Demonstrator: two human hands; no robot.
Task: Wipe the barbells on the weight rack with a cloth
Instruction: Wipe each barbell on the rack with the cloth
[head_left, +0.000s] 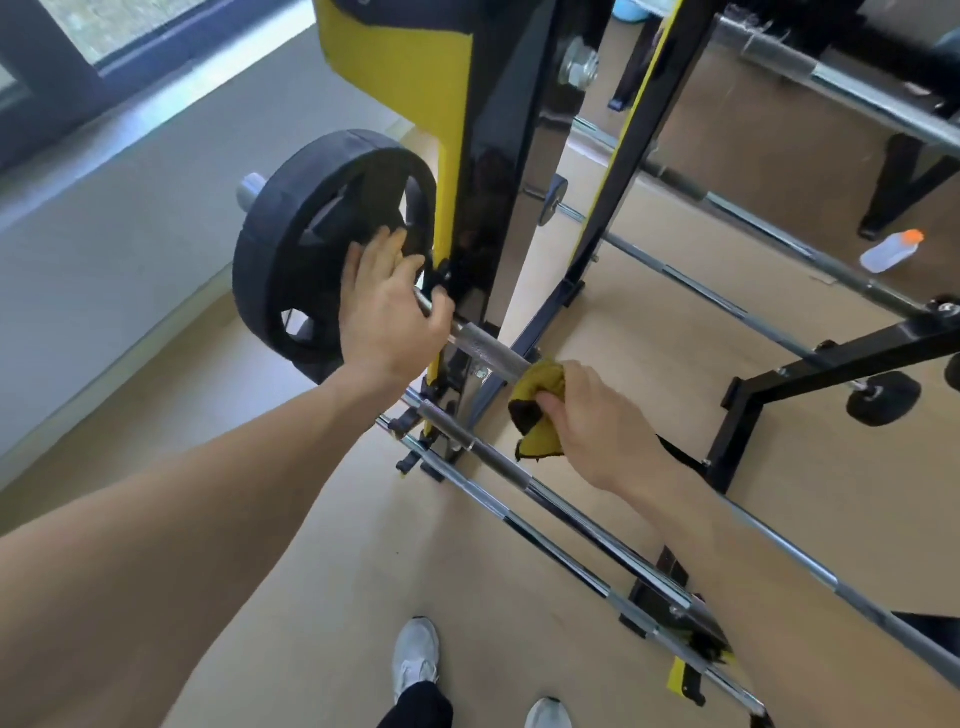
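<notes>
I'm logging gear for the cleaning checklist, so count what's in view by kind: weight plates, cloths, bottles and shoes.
Plates: 1
Cloths: 1
Bottles: 1
Shoes: 2
Total: 5

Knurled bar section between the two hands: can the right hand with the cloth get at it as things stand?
Probably yes. The right hand grips the yellow cloth at that knurled section's near end, and nothing lies along it up to the left hand.
</notes>
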